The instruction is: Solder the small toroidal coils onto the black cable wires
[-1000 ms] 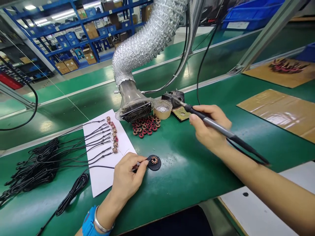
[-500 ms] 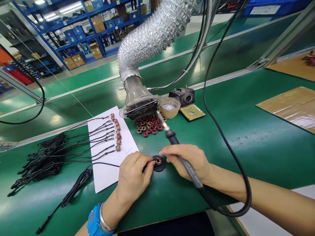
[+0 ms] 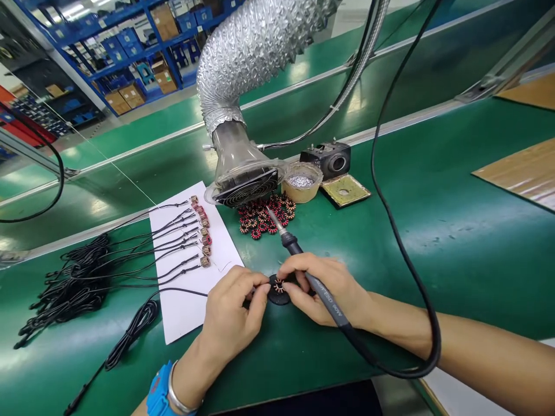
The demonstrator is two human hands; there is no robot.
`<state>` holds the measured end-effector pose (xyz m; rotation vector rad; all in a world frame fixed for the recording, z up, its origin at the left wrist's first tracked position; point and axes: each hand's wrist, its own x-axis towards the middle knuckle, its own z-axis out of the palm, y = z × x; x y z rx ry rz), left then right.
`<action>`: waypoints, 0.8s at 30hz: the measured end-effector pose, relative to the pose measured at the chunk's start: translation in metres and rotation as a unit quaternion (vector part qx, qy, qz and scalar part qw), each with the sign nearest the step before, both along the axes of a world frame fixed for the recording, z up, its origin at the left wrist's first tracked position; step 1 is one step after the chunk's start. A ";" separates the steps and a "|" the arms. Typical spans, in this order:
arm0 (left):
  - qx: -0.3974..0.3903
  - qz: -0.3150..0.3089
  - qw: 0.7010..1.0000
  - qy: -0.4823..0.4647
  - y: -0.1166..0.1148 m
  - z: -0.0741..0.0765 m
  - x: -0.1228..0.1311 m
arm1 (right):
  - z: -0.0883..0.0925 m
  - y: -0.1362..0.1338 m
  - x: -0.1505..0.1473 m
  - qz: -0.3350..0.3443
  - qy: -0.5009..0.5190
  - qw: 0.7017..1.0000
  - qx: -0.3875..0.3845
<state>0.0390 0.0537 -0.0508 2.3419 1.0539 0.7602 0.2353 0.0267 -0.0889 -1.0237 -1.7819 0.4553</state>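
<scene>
Versus half a second ago, right hand [image 3: 342,286] has closed in, thumb and forefinger now at the coil [image 3: 278,285] on black disc [image 3: 280,299], tabletop [image 3: 269,352] below; same hand grips iron [image 3: 329,303], long axis slanting, tip away and leftward toward coil pile [image 3: 258,224]; left hand [image 3: 232,309] pinches cable [image 3: 145,315] end beside coil

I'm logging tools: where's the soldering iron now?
In the head view, the soldering iron is mostly right of center, in the right hand, its tip pointing toward the pile of wound rings.
</scene>
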 end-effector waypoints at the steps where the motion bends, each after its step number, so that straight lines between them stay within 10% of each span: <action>1: 0.013 -0.005 1.000 0.007 -0.001 0.000 0.000 | -0.001 0.000 -0.001 0.004 0.000 1.000 -0.009; 24: 0.065 -0.012 0.998 0.021 -0.006 0.003 0.000 | -0.005 0.003 -0.007 0.024 0.010 1.000 -0.012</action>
